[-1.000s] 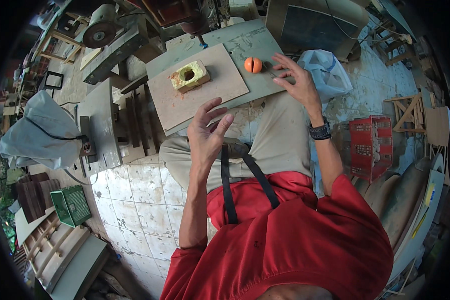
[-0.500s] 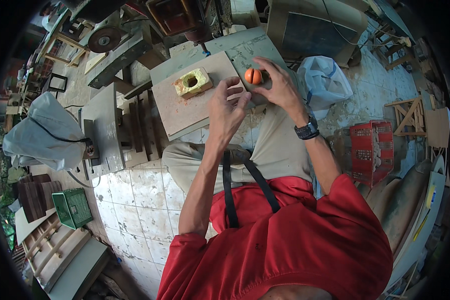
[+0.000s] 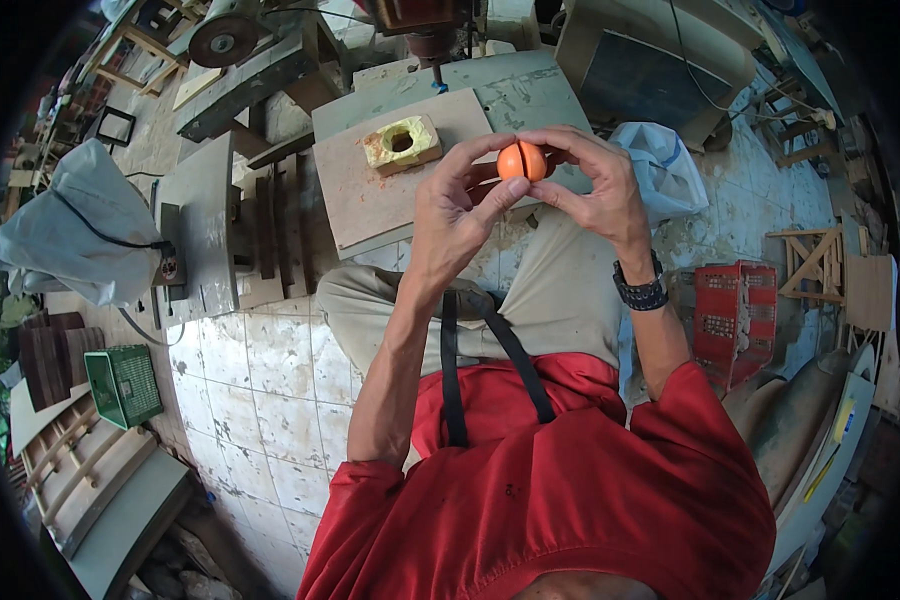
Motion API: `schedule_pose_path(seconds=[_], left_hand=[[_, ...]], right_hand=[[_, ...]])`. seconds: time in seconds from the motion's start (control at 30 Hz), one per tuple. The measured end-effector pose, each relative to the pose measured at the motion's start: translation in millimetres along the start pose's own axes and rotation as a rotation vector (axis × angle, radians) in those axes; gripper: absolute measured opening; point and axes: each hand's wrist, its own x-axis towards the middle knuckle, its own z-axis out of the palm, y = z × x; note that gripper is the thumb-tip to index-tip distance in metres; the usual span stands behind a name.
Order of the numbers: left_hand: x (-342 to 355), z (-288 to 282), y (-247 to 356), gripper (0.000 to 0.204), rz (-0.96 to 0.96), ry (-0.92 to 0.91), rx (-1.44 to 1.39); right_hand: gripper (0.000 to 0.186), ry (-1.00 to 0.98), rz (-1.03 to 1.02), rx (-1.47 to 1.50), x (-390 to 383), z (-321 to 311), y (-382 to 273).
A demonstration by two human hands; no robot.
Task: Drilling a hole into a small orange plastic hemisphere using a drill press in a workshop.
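Between my two hands is a small orange ball-like piece (image 3: 522,161) with a dark slit across it. My left hand (image 3: 462,197) pinches its left side between thumb and fingers. On its other side my right hand (image 3: 592,182) grips it the same way, a dark watch on that wrist. Left of my hands, a yellowish block (image 3: 401,144) with a round hole lies on a flat wooden board (image 3: 355,217). Orange crumbs are scattered beside the block. The board rests on a worn green-grey machine table (image 3: 540,85).
Above the board hangs a drill press chuck with a bit (image 3: 438,75). A white sack (image 3: 660,165) stands to the right, near a red crate (image 3: 735,325). On the left are a cloth-covered machine (image 3: 80,245), a green basket (image 3: 123,387) and a grinding disc (image 3: 223,40).
My left hand has moved right to the orange piece, and both hands now grip it. Before, the piece was by my right hand's spread fingers. The view has shifted slightly.
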Motion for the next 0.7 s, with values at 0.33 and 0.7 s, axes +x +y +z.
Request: schedule_pose_path(seconds=[0.33, 0.7], left_hand=[[-13.6, 0.8, 19.1, 0.040, -0.080, 0.084, -0.085], [-15.2, 3.5, 27.2, 0.043, -0.055, 0.080, 0.000]], right_hand=[[0.050, -0.018, -0.120, -0.015, 3.9, 4.9, -18.8], [0.048, -0.022, -0.134, -0.003, 1.1, 2.8, -19.5]])
